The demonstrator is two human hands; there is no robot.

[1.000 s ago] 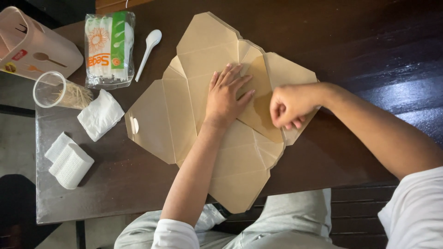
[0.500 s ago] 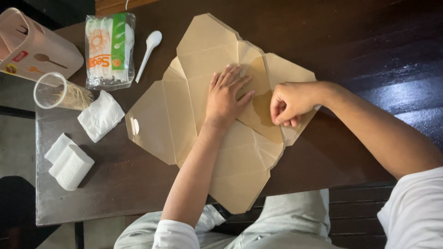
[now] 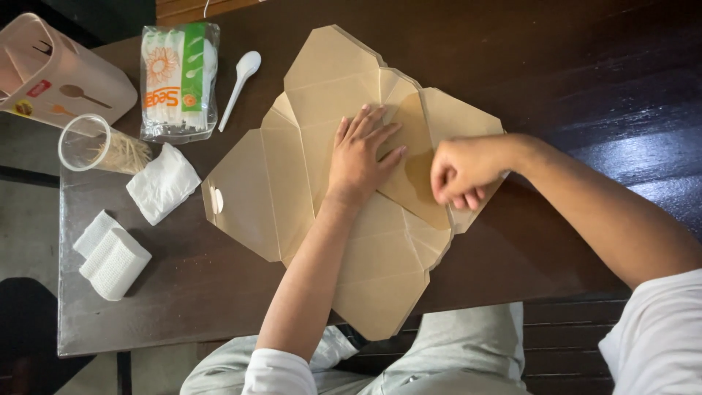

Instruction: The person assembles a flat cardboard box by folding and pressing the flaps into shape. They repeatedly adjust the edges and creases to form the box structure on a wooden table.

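Observation:
An unfolded brown cardboard takeaway box [image 3: 292, 190] lies flat on the dark wooden table [image 3: 183, 292]. My left hand [image 3: 360, 156] presses palm down on the box's middle panel, fingers spread. My right hand [image 3: 461, 172] is curled in a loose fist over the box's right flap, its fingertips pinching the flap's edge near the crease. The flap under that hand is partly lifted and folded inward.
At the left stand a pink plastic cutlery holder [image 3: 51, 73], a clear cup of toothpicks [image 3: 99, 146], a bag of plastic spoons [image 3: 179, 80], a loose white spoon [image 3: 240, 84], a crumpled napkin [image 3: 162, 183] and folded white tissues [image 3: 110, 256].
My right hand has slid slightly left along the right flap, from the flap's edge toward the box's middle. The left hand has stayed pressed on the middle panel.

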